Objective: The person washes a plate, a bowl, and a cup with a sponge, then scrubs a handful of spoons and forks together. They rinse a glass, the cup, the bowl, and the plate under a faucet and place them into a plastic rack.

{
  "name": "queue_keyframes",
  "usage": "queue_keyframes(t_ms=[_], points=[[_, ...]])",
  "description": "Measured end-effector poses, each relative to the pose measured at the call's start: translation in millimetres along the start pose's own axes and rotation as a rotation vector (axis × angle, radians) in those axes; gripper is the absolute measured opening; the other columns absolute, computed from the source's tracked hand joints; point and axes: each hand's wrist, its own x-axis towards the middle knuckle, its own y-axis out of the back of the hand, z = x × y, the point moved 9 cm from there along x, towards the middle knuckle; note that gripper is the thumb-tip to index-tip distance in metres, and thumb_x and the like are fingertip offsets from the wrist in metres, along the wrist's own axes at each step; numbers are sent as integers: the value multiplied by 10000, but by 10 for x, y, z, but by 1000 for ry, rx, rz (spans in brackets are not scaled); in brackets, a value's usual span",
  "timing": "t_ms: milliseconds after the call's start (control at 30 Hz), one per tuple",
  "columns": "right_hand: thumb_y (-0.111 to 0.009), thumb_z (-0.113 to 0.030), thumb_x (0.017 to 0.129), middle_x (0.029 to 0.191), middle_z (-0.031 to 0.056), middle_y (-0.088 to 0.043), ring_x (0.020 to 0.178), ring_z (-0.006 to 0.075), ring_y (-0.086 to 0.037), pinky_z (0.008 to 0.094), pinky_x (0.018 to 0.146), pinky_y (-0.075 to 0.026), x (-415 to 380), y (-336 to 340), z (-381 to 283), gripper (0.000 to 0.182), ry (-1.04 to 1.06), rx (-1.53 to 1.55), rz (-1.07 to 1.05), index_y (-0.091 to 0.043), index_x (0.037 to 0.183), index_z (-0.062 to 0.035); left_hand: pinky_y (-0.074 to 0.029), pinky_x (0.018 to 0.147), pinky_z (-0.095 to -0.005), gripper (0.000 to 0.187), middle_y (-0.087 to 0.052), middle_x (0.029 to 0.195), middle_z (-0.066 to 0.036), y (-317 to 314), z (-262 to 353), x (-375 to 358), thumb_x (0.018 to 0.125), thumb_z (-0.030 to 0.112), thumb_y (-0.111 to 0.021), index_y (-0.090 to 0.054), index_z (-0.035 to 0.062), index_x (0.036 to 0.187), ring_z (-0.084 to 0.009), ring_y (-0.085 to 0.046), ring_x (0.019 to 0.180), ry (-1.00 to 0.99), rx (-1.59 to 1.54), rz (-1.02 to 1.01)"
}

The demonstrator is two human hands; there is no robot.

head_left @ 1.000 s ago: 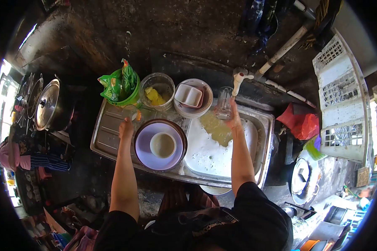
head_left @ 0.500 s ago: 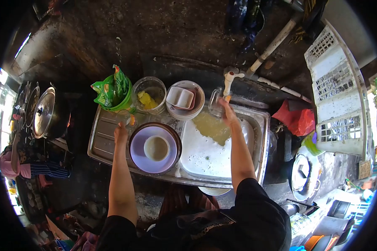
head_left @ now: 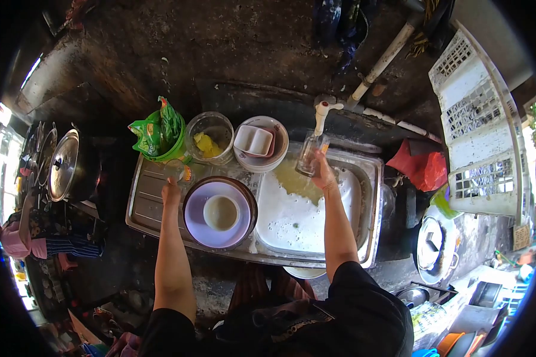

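My right hand [head_left: 323, 171] is wrapped round a clear glass [head_left: 308, 156] under the white tap [head_left: 323, 114], above the right part of the sink [head_left: 292, 223], which holds foamy water. Over the ribbed drainboard [head_left: 146, 199], my left hand [head_left: 171, 190] grips a small clear glass [head_left: 175, 171] with an orange mark. Beside that hand stands a purple basin [head_left: 199, 223] with a pale bowl [head_left: 221, 212] in it. Behind are stacked bowls [head_left: 281, 130] with a white divided dish [head_left: 253, 140] on top, and a clear tub [head_left: 193, 134] holding something yellow [head_left: 207, 144].
A green pail [head_left: 175, 149] with green packets stands at the back left. Lidded pots [head_left: 64, 165] are at the far left, near another person [head_left: 27, 241]. To the right are a red bag [head_left: 421, 166], a white rack [head_left: 479, 137] and a metal lid [head_left: 432, 247].
The glass in my right hand has tilted and shifted slightly down and left, beneath the tap. My left hand has barely moved. The person at the left has shifted a little.
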Motion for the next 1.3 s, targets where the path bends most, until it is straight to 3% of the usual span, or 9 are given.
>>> queue_keyframes(t_ms=[167,400,500,633,833,900,1067,1167,1300], points=[[-668,-199,752,975,26,-558,961,170,-532,335,871,-409,224,81,-261,414,286,-375,24,-485,1113,-113,-385,861,-463,678,-553,993,-301,-87,-123,104,880,497,-211,-587,-62,961,-426,-491,1023,27,-9,-56],[-663,-133,754,959,11,-516,900,139,-534,281,829,-430,187,-35,-315,452,298,-402,73,-426,1137,-96,-387,852,-470,673,-561,980,-292,-112,-165,164,883,504,-209,-582,-49,973,-426,-496,1011,-2,9,-47],[-594,-476,783,910,54,-580,884,207,-570,325,835,-442,238,120,-120,487,34,-101,200,-531,1015,-53,-412,804,-445,634,-590,912,-271,-104,-82,174,885,477,-257,-579,-68,915,-401,-547,939,-114,87,20],[-524,-624,745,840,109,-611,806,236,-591,361,735,-485,264,-127,-11,608,-124,120,75,-564,956,-55,-419,677,-387,618,-605,764,-193,-2,9,-104,876,472,-301,-588,-71,811,-300,-577,757,33,-257,-119],[-570,-601,730,815,114,-596,789,259,-579,398,738,-475,361,-38,137,584,-86,334,-100,-567,924,-50,-353,522,-333,513,-551,616,-88,160,-471,-97,852,434,-409,-598,-2,659,-174,-472,550,133,-503,-63],[-562,-562,762,816,26,-598,785,210,-574,381,729,-471,87,-159,76,440,-87,89,133,-569,894,-142,-375,516,-355,462,-530,570,-96,287,-575,-274,833,394,-465,-561,-12,633,-191,-463,512,214,-509,-68],[-562,-480,806,902,-22,-560,846,150,-537,352,753,-447,187,193,103,358,18,-51,-79,-534,1001,-181,-422,569,-384,396,-470,512,-134,1224,-562,-810,822,281,-507,-501,-49,602,-191,-417,440,-171,-431,492],[-507,-558,804,892,-29,-547,847,133,-517,316,720,-426,144,168,-142,428,212,-388,108,-530,1013,-186,-348,475,-312,424,-457,525,-49,1874,2,-1508,826,274,-576,-499,-31,542,-94,-382,463,-240,-590,384],[-509,-550,793,1151,42,-465,1024,189,-441,379,806,-415,48,174,-32,576,-3,-210,12,-454,1216,-164,-280,426,-215,319,-489,595,35,2227,621,-2224,815,291,-630,-598,9,672,-24,-391,526,-262,-865,177]])
